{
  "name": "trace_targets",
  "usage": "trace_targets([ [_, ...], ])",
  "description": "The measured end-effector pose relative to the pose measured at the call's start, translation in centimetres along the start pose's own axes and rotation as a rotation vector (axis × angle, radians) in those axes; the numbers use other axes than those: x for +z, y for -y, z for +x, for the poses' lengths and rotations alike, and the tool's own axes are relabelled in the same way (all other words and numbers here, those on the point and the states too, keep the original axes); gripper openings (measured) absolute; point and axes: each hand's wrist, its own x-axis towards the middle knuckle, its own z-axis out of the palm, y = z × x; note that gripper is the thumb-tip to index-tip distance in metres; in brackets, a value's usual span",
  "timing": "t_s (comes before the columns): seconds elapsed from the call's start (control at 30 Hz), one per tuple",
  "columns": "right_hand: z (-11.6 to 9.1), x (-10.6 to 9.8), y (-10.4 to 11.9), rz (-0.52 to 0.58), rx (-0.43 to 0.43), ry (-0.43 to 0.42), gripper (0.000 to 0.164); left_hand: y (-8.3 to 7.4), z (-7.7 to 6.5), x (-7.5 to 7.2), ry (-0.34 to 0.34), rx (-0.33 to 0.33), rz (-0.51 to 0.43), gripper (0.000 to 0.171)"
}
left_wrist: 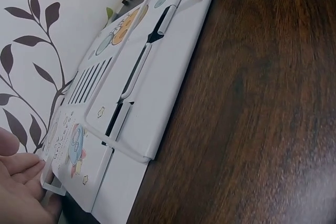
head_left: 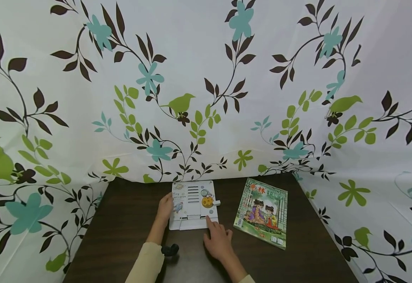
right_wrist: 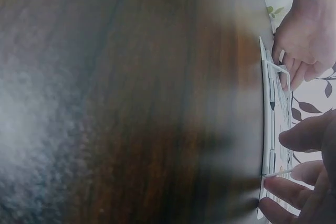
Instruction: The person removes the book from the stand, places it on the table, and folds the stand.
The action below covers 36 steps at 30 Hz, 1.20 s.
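Observation:
A white book stand [head_left: 192, 204] printed with "Tiny universe" and space cartoons lies low on the dark table. At its left edge my left hand [head_left: 165, 207] holds on, fingers around the edge; the left wrist view shows these fingers [left_wrist: 23, 174] beside a small white side clip [left_wrist: 54, 188]. My right hand [head_left: 219, 239] reaches to the front right corner, index finger [head_left: 210, 223] extended. A thin white wire page holder [left_wrist: 119, 56] stands raised along the front ledge. Fingertips of my right hand [right_wrist: 307, 174] touch its right arm, with the thumb apart from it.
A green illustrated magazine [head_left: 262, 212] lies at an angle to the right of the stand. The dark wood-grain table [head_left: 121, 236] ends at a white cloth [head_left: 209, 129] patterned with leaves and flowers. A black wrist camera [head_left: 170, 250] is on my left wrist.

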Motion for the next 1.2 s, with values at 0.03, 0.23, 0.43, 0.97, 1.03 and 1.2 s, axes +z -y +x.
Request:
trace_targets([
  [0.03,0.0,0.1,0.0,-0.004,0.002,0.002,0.067,0.0,0.0,-0.1,0.000,-0.005,0.000,0.060],
  [0.23,-0.1,0.3,0.1,0.017,-0.008,0.020,0.067,-0.2,-0.1,-0.4,-0.024,-0.026,0.001,0.060],
  [0.43,0.0,0.2,-0.6,0.022,-0.051,0.025,0.066,-0.2,-2.1,-0.1,-0.097,-0.008,0.057,0.059],
  [0.97,0.4,-2.5,-2.1,-0.080,-0.256,0.050,0.056,3.9,-11.1,4.2,-0.150,0.095,0.209,0.061],
  [1.03,0.3,-2.3,-2.0,-0.059,-0.317,0.003,0.053,5.5,-11.3,4.3,-0.172,0.145,0.280,0.063],
  [1.2,-0.1,-1.6,-2.0,-0.032,-0.343,-0.012,0.055,6.1,-13.1,4.5,-0.185,0.273,0.467,0.060],
])
